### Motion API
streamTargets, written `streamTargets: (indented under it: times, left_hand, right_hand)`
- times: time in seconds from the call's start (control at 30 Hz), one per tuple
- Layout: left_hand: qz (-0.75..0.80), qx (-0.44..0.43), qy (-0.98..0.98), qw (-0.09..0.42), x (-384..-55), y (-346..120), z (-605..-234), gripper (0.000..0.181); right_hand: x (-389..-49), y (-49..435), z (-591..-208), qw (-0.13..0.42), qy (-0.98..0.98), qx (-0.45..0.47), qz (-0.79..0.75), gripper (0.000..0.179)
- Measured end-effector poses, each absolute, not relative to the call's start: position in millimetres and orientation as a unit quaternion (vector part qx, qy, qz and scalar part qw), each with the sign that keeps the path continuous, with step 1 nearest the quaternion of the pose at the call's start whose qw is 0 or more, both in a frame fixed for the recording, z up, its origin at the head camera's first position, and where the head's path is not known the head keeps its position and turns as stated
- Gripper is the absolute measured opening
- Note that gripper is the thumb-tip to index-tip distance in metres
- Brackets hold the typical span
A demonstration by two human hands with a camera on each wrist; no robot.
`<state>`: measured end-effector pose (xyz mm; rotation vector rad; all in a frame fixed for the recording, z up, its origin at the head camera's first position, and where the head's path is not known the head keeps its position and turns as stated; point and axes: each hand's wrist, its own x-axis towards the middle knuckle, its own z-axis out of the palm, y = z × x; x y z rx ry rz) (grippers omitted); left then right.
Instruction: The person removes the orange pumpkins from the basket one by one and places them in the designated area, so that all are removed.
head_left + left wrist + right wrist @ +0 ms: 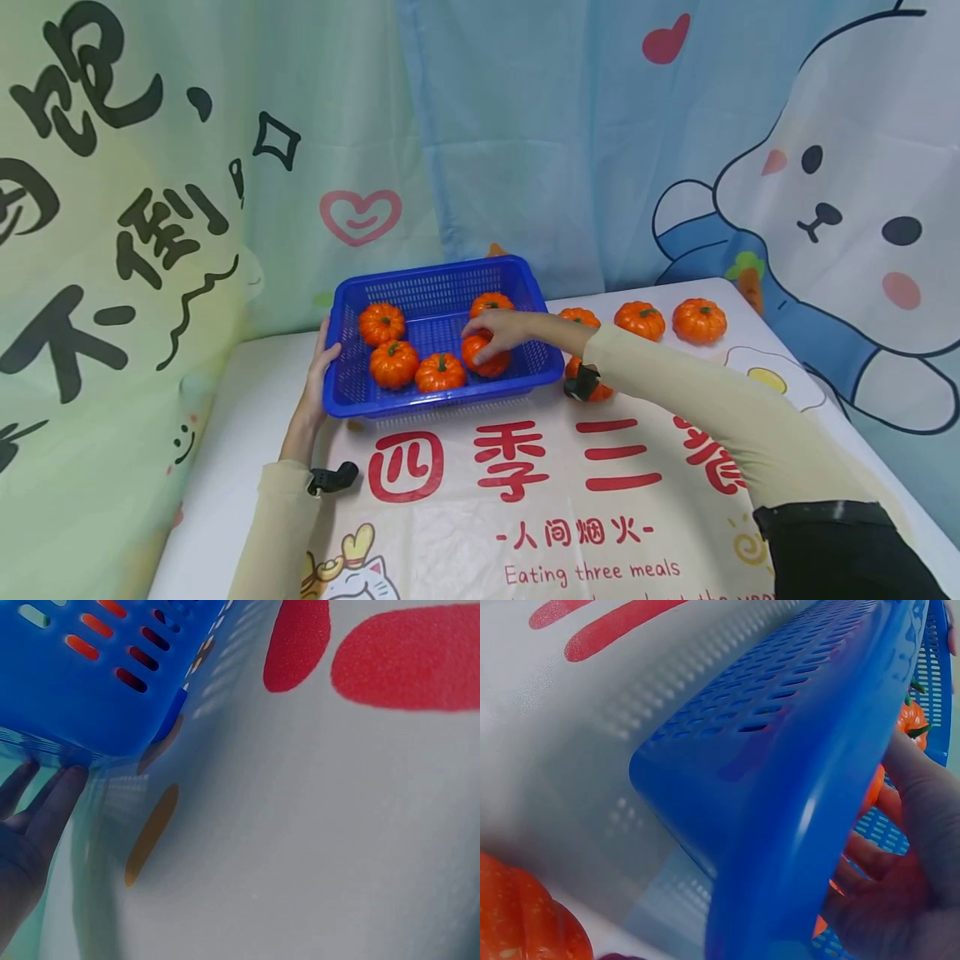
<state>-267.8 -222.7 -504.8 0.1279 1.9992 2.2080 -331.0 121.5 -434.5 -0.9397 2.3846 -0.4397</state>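
Observation:
A blue plastic basket (442, 407) stands on the table with several small orange pumpkins in it, such as one pumpkin (382, 323) at the back left. My left hand (318, 375) holds the basket's left side, thumb at the rim; in the left wrist view its fingers (56, 799) touch the basket wall. Reaching over the right rim, my right hand (504, 327) grips a pumpkin (487, 360) in the basket's right part. Another pumpkin (491, 302) lies just behind that hand. The right wrist view shows the curled fingers partly hidden by the basket's rim (802, 802).
Right of the basket, several more pumpkins lie on the table, including one pumpkin (699, 322) at the far right and one (600, 390) partly under my right forearm. A printed tablecloth (465, 533) covers the table. A patterned curtain (517, 167) hangs close behind.

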Motion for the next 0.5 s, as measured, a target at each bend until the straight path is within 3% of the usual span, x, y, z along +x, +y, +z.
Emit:
streamTargets:
  times: [0.27, 0.5]
  left_hand:
    - [0.742, 0.042, 0.664, 0.087, -265.0, -221.2, -497.8, 0.059]
    - [0.741, 0.040, 0.665, 0.084, -265.5, -221.0, -498.4, 0.060]
  right_hand:
    - [-328.5, 120.1, -431.1, 0.281, 0.893, -0.320, -0.148, 0.064]
    - [-329.7, 122.3, -428.8, 0.258, 0.896, -0.327, -0.154, 0.061]
